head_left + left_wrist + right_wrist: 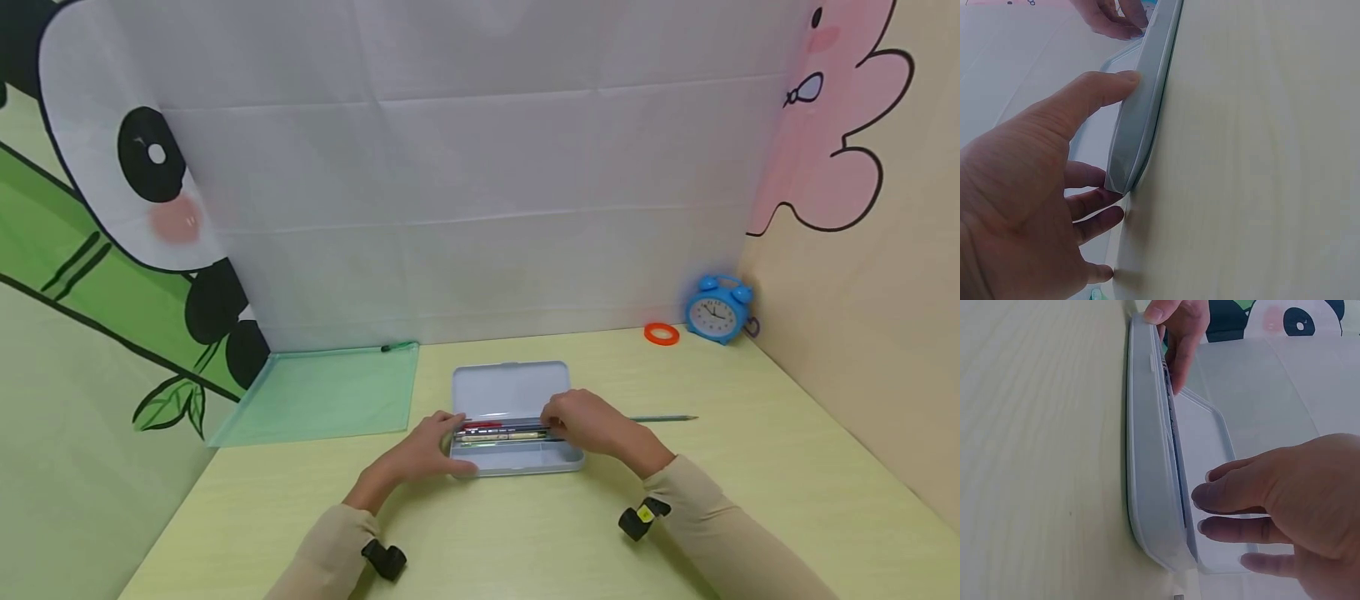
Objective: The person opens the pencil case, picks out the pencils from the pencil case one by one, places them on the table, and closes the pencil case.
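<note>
Our left hand [423, 450] grips the open pencil case [525, 458], which sits around 6 o'clock in the head view, pens [495, 431] inside. Our right hand [588, 423] is over its 3 o'clock end, a pencil [667, 417] lies further out that way, and a green pouch [330, 396] is at the case's 10. Left wrist cam: thumb's on the front wall, fingers at the end. Right wrist cam: fingers loosely bent, holding nothing we can see; can't tell if they touch the pens.
</note>
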Tool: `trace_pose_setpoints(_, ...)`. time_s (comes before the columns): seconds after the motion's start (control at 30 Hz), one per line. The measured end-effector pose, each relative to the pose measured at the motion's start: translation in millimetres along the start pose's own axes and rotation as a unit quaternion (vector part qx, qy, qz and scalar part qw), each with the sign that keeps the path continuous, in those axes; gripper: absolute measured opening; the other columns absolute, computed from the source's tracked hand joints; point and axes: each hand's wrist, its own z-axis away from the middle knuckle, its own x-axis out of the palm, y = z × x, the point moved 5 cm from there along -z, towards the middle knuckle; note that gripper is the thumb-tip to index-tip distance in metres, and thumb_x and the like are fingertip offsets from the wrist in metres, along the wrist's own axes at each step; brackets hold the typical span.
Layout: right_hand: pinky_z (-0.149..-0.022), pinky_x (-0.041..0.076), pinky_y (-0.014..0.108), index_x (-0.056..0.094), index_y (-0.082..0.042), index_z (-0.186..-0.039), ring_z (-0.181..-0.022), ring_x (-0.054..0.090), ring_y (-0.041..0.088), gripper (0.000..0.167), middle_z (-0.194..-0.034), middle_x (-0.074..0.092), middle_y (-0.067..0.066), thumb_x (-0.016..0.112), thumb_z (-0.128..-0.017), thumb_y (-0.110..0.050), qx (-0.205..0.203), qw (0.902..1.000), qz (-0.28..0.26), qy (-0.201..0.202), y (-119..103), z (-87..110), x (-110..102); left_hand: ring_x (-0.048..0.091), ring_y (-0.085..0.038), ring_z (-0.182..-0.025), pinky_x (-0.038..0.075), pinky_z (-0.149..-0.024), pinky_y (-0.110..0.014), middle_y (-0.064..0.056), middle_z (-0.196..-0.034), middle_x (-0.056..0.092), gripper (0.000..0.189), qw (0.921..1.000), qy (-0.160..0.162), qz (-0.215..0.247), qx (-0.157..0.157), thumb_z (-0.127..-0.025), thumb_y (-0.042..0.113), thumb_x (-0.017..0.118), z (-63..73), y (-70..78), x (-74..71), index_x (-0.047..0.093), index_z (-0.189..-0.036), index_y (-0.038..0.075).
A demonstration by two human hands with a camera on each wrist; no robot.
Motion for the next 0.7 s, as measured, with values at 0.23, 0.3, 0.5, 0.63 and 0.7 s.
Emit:
trace_pose_setpoints(0.23,-0.073,0.055,0.034,0.078,-0.006,-0.094,-0.076,0.064,0.015,0.01,-0.086,0.07,0.002,0.076,-0.085,-0.001,-0.019,0.9984,0.033,0.041,-4,-3.7,6,0.043,-0.032,-0.127,0.039,-0.105,-0.055,-0.017,-0.146,0.042,0.1,1.0,-0.001,0.002,-0.004,-0.077,0.048,0.083,1.2,1.2,-0.8,0.038,-0.154,0.005)
trace_pose_setpoints(0.3,-0.074,0.055,0.035,0.078,-0.006,-0.093,-0.076,0.065,0.015,0.01,-0.086,0.07,0.002,0.075,-0.086,0.0,-0.016,0.9984,0.037,0.04,-4,-4.6,8,0.042,-0.033,-0.128,0.038,-0.105,-0.055,-0.018,-0.147,0.042,0.099,1.0,0.0,0.001,-0.005,-0.077,0.048,0.083,1.1,1.3,-0.9,0.038,-0.154,0.006)
trace_pose_setpoints(0.5,-0.08,0.054,0.041,0.078,-0.008,-0.095,-0.079,0.066,0.016,0.011,-0.089,0.071,0.002,0.075,-0.087,-0.003,-0.004,0.9977,0.063,0.026,-5,-6.6,15,0.042,-0.033,-0.128,0.038,-0.105,-0.055,-0.017,-0.146,0.042,0.099,1.0,-0.001,0.002,-0.007,-0.076,0.048,0.084,0.4,1.5,-0.5,0.038,-0.154,0.005)
trace_pose_setpoints(0.63,-0.083,0.052,0.043,0.078,-0.01,-0.098,-0.082,0.065,0.015,0.012,-0.091,0.071,0.001,0.074,-0.088,-0.005,0.009,0.9971,0.074,0.015,-5,-8.0,19,0.042,-0.033,-0.127,0.038,-0.105,-0.055,-0.017,-0.146,0.042,0.1,0.9999,-0.001,0.001,-0.01,-0.076,0.049,0.084,0.4,2.0,-0.6,0.038,-0.154,0.005)
trace_pose_setpoints(0.7,-0.081,0.052,0.043,0.078,-0.011,-0.097,-0.081,0.065,0.015,0.012,-0.09,0.07,0.0,0.074,-0.088,-0.004,0.012,0.9966,0.081,0.015,-5,-8.7,19,0.042,-0.033,-0.127,0.038,-0.105,-0.055,-0.017,-0.146,0.042,0.1,1.0,-0.002,0.0,-0.01,-0.077,0.048,0.084,0.6,2.4,-0.8,0.038,-0.154,0.005)
